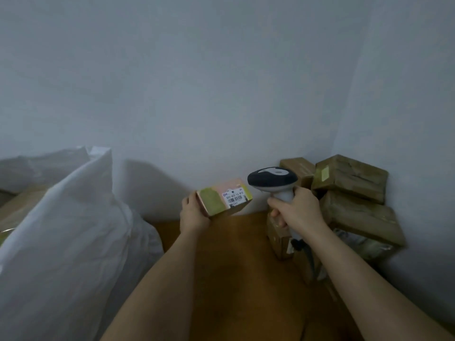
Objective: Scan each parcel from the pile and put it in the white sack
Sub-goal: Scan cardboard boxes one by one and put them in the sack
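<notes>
The left hand [194, 212] held a small parcel [222, 198] up in the air, with its fingers curled round the parcel's left end. The rest of the parcel stuck out to the right of those fingers. A white label [235, 195] with a bar code faced up on the parcel. The right hand [294, 207] gripped the handle of a scanner [272, 179], fingers wrapped tight round it. The scanner's dark head sat just above those fingers and just to the right of the parcel, close to the label. Behind and to the right of the right hand, a pile of brown parcels [354, 193] leaned in the corner by the wall [221, 82]. Far to the left of the left hand stood the white sack [73, 217]. Below both hands was the brown floor [234, 254].
</notes>
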